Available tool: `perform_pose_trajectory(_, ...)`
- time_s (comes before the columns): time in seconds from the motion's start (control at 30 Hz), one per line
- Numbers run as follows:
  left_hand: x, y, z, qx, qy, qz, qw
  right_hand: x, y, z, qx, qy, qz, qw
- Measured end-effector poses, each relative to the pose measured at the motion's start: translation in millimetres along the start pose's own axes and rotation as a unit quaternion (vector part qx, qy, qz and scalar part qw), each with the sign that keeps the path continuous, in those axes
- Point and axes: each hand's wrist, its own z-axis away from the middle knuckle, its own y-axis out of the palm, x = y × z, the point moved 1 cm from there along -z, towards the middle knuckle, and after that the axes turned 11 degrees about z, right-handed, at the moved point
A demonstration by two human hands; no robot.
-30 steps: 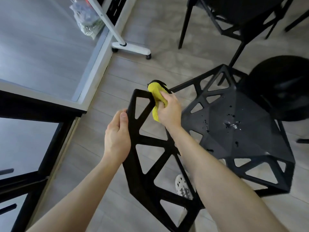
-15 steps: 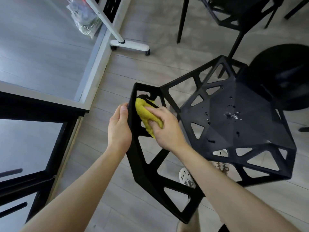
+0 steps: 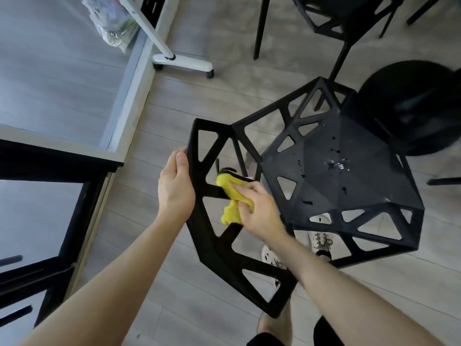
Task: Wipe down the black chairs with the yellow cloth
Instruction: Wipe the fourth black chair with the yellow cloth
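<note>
My left hand [image 3: 175, 188] grips outer edge of black chair [image 3: 349, 176] backrest. My right hand [image 3: 259, 208] clutches yellow cloth [image 3: 230, 193], pressed against backrest strut.

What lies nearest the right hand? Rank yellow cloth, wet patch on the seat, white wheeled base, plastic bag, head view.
1. yellow cloth, gripped in the right hand.
2. wet patch, on the seat, right.
3. white wheeled base, floor ahead.
4. plastic bag, far left.

black chair [image 3: 344, 176], yellow cloth [image 3: 230, 189], white stand base [image 3: 184, 61]
</note>
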Motion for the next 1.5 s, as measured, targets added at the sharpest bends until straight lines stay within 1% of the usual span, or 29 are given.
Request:
perform_pose_trajectory(0.03,0,1,-1,0.002,0.001,-0.001,1.000,-19,-12,-17,0.022,0.038,0.053,0.998)
perform_pose_trajectory(0.07,0,1,-2,0.004,0.002,-0.003,1.000,-33,-25,-37,0.022,0.067,0.090,0.993)
perform_pose_trajectory(0.1,1,2,-2,0.007,0.001,-0.004,1.000,-37,-36,-57,0.000,0.086,0.094,0.992)
perform_pose_trajectory(0.17,3,1,-3,0.007,-0.001,-0.004,1.000,-24,-52,-103,-0.109,0.060,0.057,0.991)
perform_pose_trajectory(0.2,4,1,-4,0.004,0.001,-0.008,1.000,-16,-56,-125,-0.173,0.035,0.048,0.983)
perform_pose_trajectory(0.23,5,1,-5,0.003,0.006,-0.016,1.000,-8,-57,-144,-0.208,0.017,0.056,0.976)
perform_pose_trajectory(0.27,6,0,-5,0.003,0.011,-0.019,1.000,-2,-51,-158,-0.197,0.000,0.073,0.978)
perform_pose_trajectory(0.33,7,0,-6,0.000,0.014,-0.018,1.000,-3,-24,-155,-0.116,-0.010,0.096,0.989)
perform_pose_trajectory(0.43,7,0,-7,-0.003,0.014,-0.021,1.000,-40,7,-93,-0.021,0.005,0.109,0.994)
perform_pose_trajectory(0.5,6,0,-6,-0.001,0.014,-0.022,1.000,-66,1,-60,0.044,-0.009,0.128,0.991)
perform_pose_trajectory(0.53,6,0,-5,-0.002,0.014,-0.024,1.000,-71,-9,-63,0.056,0.007,0.120,0.991)
perform_pose_trajectory(0.57,5,1,-5,-0.002,0.015,-0.025,1.000,-70,-18,-78,0.046,0.038,0.101,0.993)
perform_pose_trajectory(0.63,6,1,-4,-0.001,0.017,-0.022,1.000,-53,-34,-123,-0.030,0.081,0.048,0.995)
perform_pose_trajectory(0.67,6,0,-4,-0.003,0.017,-0.019,1.000,-38,-37,-146,-0.066,0.071,0.035,0.995)
perform_pose_trajectory(0.7,6,-1,-4,-0.005,0.016,-0.018,1.000,-23,-35,-161,-0.089,0.039,0.036,0.995)
perform_pose_trajectory(0.73,7,0,-5,-0.006,0.017,-0.021,1.000,-16,-28,-168,-0.095,0.009,0.043,0.995)
perform_pose_trajectory(0.8,7,0,-7,-0.006,0.019,-0.031,0.999,-25,-12,-151,-0.073,-0.003,0.053,0.996)
perform_pose_trajectory(0.83,7,0,-6,-0.006,0.018,-0.031,0.999,-38,-6,-129,-0.053,0.010,0.058,0.997)
perform_pose_trajectory(0.93,8,0,-5,-0.005,0.013,-0.023,1.000,-84,-12,-56,0.036,0.085,0.085,0.992)
perform_pose_trajectory(1.0,7,0,-5,-0.004,0.012,-0.023,1.000,-91,-15,-33,0.054,0.118,0.111,0.985)
perform_pose_trajectory(1.03,8,0,-6,-0.005,0.012,-0.024,1.000,-80,-11,-30,0.052,0.115,0.128,0.984)
perform_pose_trajectory(1.1,9,0,-6,-0.004,0.015,-0.026,1.000,-44,4,-25,0.049,0.055,0.124,0.990)
perform_pose_trajectory(1.17,9,-1,-6,-0.002,0.014,-0.027,1.000,-15,14,-12,0.047,-0.005,0.070,0.996)
perform_pose_trajectory(1.23,9,0,-7,-0.004,0.018,-0.033,0.999,-22,7,-5,0.044,-0.021,0.030,0.998)
perform_pose_trajectory(1.3,8,1,-6,-0.009,0.021,-0.040,0.999,-50,-9,-8,0.049,0.017,0.061,0.997)
perform_pose_trajectory(1.37,7,1,-6,-0.011,0.023,-0.039,0.999,-78,-17,-16,0.060,0.089,0.114,0.988)
perform_pose_trajectory(1.43,9,1,-7,-0.009,0.024,-0.035,0.999,-84,-10,-16,0.065,0.153,0.112,0.980)
perform_pose_trajectory(1.47,10,1,-8,-0.009,0.024,-0.033,0.999,-80,-2,-11,0.056,0.156,0.109,0.980)
perform_pose_trajectory(1.5,11,1,-8,-0.010,0.024,-0.034,0.999,-73,5,-4,0.045,0.139,0.108,0.983)
